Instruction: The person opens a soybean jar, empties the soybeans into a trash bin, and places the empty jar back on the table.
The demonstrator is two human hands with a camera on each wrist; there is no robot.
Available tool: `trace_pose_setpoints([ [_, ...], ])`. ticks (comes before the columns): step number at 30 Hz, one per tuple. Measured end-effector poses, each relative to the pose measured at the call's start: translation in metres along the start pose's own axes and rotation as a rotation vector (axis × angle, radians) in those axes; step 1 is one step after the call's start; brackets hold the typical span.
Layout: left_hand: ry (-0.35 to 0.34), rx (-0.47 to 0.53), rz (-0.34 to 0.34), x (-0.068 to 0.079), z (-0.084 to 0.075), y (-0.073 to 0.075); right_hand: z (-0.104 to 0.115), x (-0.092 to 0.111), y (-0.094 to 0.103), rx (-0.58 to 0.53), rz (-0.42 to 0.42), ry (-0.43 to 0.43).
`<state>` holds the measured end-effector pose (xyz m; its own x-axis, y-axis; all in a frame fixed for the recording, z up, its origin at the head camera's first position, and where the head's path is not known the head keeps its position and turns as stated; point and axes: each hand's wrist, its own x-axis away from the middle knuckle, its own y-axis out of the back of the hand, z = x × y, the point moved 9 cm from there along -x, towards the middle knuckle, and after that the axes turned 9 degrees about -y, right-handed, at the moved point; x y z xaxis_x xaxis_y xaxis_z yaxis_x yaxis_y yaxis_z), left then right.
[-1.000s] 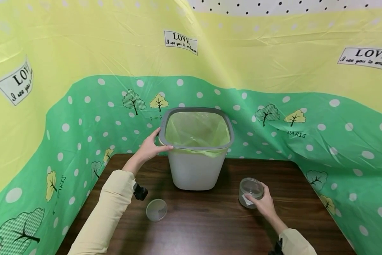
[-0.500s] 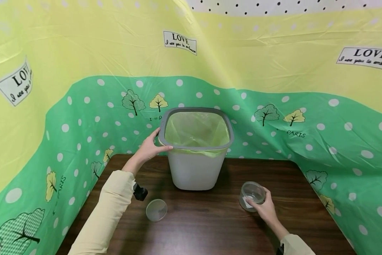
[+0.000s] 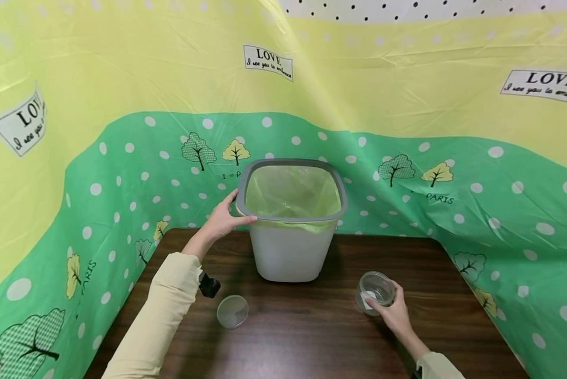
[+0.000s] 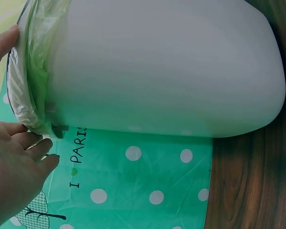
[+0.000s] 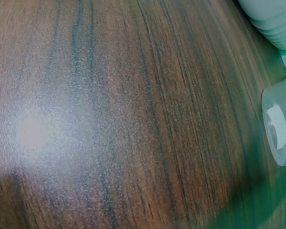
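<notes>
A white trash bin [image 3: 290,252] with a grey rim and a light green liner [image 3: 293,195] stands on the table. My left hand [image 3: 222,218] holds its left front corner near the rim, thumb on the front and fingers along the left side; the left wrist view shows this hand [image 4: 19,162] beside the bunched liner edge. My right hand [image 3: 396,310] grips a clear round jar [image 3: 375,292] from its right side. A white patch shows on or in the jar; I cannot tell which. The right wrist view catches only part of the jar [image 5: 281,121] at its edge.
A clear round lid [image 3: 232,311] lies flat on the dark wooden table [image 3: 293,337], front left of the bin. A green and yellow patterned curtain [image 3: 170,173] surrounds the table's back and sides, close behind the bin.
The right hand and jar have shifted slightly toward me, and the jar's angle has changed a little. The left hand, bin and lid stay where they were.
</notes>
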<state>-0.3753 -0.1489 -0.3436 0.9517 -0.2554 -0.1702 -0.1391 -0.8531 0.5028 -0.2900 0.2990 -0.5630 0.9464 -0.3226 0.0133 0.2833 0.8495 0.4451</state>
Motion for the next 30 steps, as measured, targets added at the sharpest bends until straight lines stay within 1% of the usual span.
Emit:
trace_pose_setpoints([
  [4,0.001,0.002,0.002,-0.001,0.0,-0.001,-0.001,0.0,0.001,0.003,0.001,0.002],
  [9,-0.002,0.009,0.002,0.0,0.001,-0.002,0.004,0.002,0.003,0.082,0.003,0.04],
  [12,-0.016,0.019,0.0,0.0,0.0,-0.004,0.011,0.003,0.006,0.139,-0.001,0.099],
  [17,-0.04,0.016,-0.023,0.002,-0.003,-0.005,0.029,0.001,0.012,0.225,-0.016,0.235],
  [21,-0.045,-0.002,-0.055,0.005,-0.001,-0.005,0.041,-0.004,0.018,0.274,-0.006,0.297],
  [24,-0.035,-0.052,-0.097,0.009,0.004,-0.002,0.05,-0.008,0.021,0.307,0.032,0.317],
  [27,-0.031,-0.117,-0.154,0.014,0.01,0.005,0.062,-0.012,0.023,0.334,0.079,0.33],
  [30,-0.054,-0.207,-0.185,0.019,0.015,0.012,0.074,-0.017,0.026,0.369,0.107,0.346],
])
